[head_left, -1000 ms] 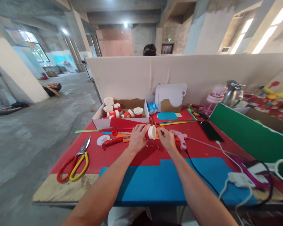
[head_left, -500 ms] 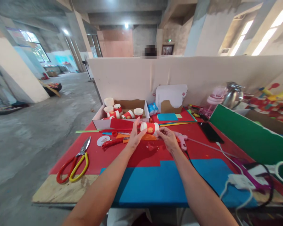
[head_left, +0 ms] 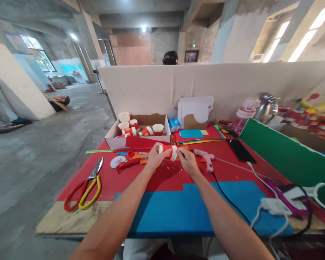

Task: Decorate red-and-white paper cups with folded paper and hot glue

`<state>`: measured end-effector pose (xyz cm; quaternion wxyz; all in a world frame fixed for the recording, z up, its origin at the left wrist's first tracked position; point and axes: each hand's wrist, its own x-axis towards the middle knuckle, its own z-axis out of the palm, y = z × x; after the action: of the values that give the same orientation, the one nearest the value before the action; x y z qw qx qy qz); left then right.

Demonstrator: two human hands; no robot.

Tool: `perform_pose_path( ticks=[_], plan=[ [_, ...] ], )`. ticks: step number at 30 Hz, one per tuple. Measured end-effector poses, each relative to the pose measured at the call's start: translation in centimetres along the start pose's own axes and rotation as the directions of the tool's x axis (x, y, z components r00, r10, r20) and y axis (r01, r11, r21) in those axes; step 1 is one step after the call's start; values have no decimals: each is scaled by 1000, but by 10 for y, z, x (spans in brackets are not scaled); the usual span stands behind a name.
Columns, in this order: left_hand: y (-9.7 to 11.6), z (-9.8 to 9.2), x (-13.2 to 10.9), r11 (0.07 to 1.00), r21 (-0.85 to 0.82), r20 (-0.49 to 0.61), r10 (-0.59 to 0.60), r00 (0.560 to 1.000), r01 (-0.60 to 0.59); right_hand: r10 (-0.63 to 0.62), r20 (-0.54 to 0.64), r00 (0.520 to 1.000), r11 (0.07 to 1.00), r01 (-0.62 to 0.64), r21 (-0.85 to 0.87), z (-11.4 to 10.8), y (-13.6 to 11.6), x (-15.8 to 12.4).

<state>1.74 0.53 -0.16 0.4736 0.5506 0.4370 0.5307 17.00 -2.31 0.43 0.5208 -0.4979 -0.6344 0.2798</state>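
Note:
A red-and-white paper cup (head_left: 170, 152) is held on its side above the red work surface. My left hand (head_left: 155, 159) wraps round the cup's left part, thumb along the near side. At the cup's right end my right hand (head_left: 187, 160) has its thumb and fingers pinched on the white edge. Just right of that hand lies a pink hot glue gun (head_left: 208, 160). Left of my left hand lie a red-handled tool (head_left: 130, 164) and a round white disc (head_left: 117, 161). Orange paper under the cup is partly hidden by my hands.
An open cardboard box (head_left: 162, 139) of several paper cups stands behind. Scissors (head_left: 90, 186) with red and yellow handles lie left. A phone (head_left: 241, 151), a green panel (head_left: 283, 159) and a white power adapter (head_left: 276, 206) are right. Behind the partition (head_left: 141, 86) a person's head shows.
The cup has tilted and dropped slightly, and its right end now leans lower. My left fingers, spread before, have closed round it. My right hand has shifted a little left with it.

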Motion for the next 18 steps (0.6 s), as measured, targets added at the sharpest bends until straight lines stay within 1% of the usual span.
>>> perform_pose_path(
  ticks=[1, 3, 5, 7, 8, 9, 10, 12, 13, 14, 15, 16, 18],
  plan=[
    [3, 0, -1, 1000, -27, 16, -15, 1000, 16, 5, 8, 1000, 1000, -5, 21, 0, -1, 0],
    [8, 1, -4, 996, -72, 61, -49, 997, 53, 62, 51, 997, 986, -70, 154, 1, -4, -1],
    [13, 1, -7, 989, -117, 104, -78, 991, 90, 134, 97, 986, 931, -158, 328, 2, -5, -2],
    [16, 1, -9, 983, -155, 132, -83, 988, 104, 179, 122, 976, 869, -215, 446, 3, -6, -2],
    [16, 1, -9, 981, -164, 135, -81, 987, 103, 188, 124, 974, 855, -224, 467, 3, -6, -2],
    [15, 1, -9, 982, -163, 133, -79, 988, 100, 185, 120, 975, 861, -220, 458, 2, -6, -2],
    [14, 1, -8, 984, -149, 126, -78, 989, 97, 172, 108, 979, 887, -202, 416, 1, -7, -2],
    [9, 1, -6, 992, -90, 100, -76, 992, 85, 122, 55, 991, 954, -132, 270, -1, -6, -2],
    [6, 1, -5, 995, -60, 84, -70, 994, 75, 97, 27, 995, 973, -100, 208, -2, -5, -1],
    [4, 0, -4, 997, -37, 67, -62, 996, 65, 84, -1, 996, 979, -82, 185, -3, -4, 0],
    [2, 0, -3, 998, -24, 52, -56, 997, 57, 91, -30, 995, 975, -83, 207, -3, -3, 1],
    [0, 0, -2, 998, -21, 40, -51, 998, 52, 118, -56, 991, 959, -99, 264, -4, -1, 2],
    [-1, -1, 0, 999, -27, 18, -44, 999, 45, 197, -85, 977, 905, -148, 398, -5, 4, 5]
  ],
)
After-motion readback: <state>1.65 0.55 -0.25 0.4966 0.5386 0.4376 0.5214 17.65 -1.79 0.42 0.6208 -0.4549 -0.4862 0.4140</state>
